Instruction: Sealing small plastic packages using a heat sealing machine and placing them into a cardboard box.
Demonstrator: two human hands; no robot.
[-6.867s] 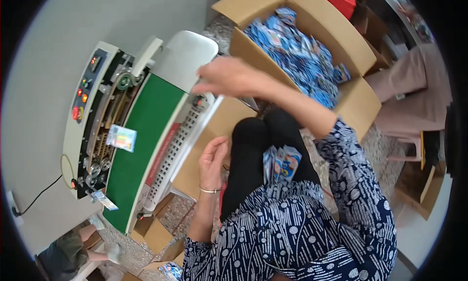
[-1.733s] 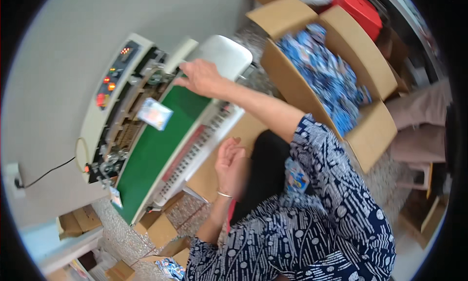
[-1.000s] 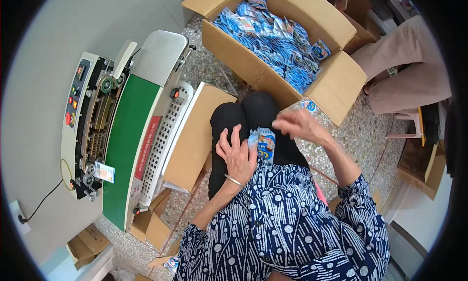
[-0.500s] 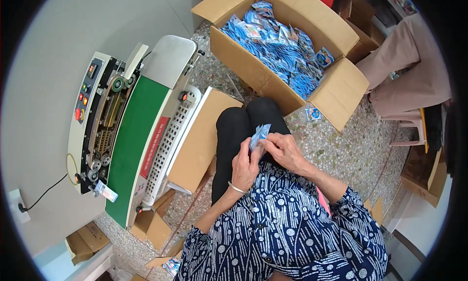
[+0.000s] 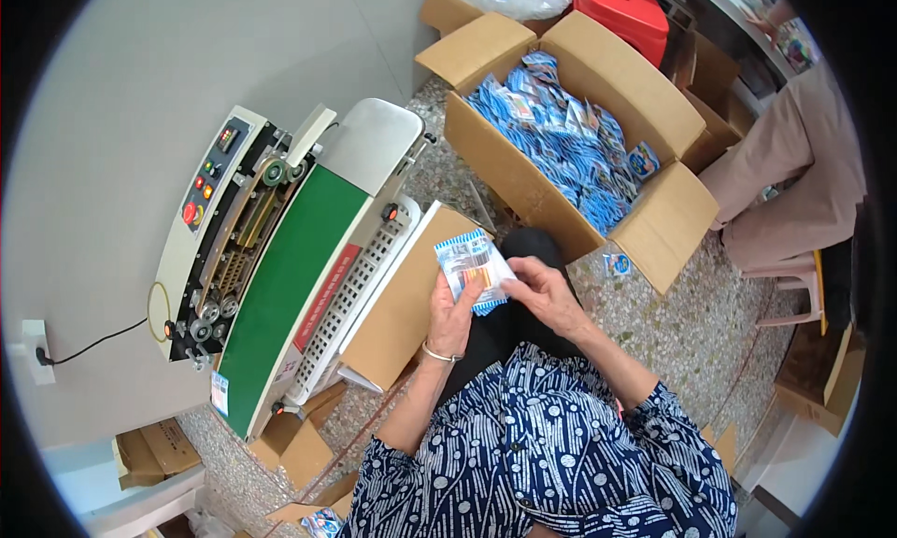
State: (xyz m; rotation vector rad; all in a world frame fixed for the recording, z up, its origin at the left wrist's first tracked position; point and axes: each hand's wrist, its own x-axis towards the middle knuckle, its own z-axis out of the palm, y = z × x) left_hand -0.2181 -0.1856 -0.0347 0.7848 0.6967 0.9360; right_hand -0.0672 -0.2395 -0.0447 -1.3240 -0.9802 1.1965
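Over my lap, my left hand (image 5: 451, 325) grips a small flat plastic packet (image 5: 462, 254) with blue-and-white striped edges, its thumb lying across the front. Behind it the striped edge of what looks like another packet shows lower down. The fingers of my right hand (image 5: 549, 300) are bent in a pinch at the packet's right edge; the fingertips are partly hidden. To my left stands a band sealing machine (image 5: 203, 211) with a green conveyor belt (image 5: 290, 258). Another packet (image 5: 220, 393) sits at the near end of this belt.
Ahead, an open cardboard box (image 5: 519, 178) holds a heap of blue packets (image 5: 570, 136). A loose packet (image 5: 617, 264) lies on the speckled floor beside it. A red stool (image 5: 621, 17) stands behind. At the right, a person's trousered legs (image 5: 794, 164) are near a pink stool (image 5: 794, 290).
The packet in my hands has come up and turned its broad face into view. At the machine, the other packet has moved away from the rollers toward the belt's near end. The view has shifted.
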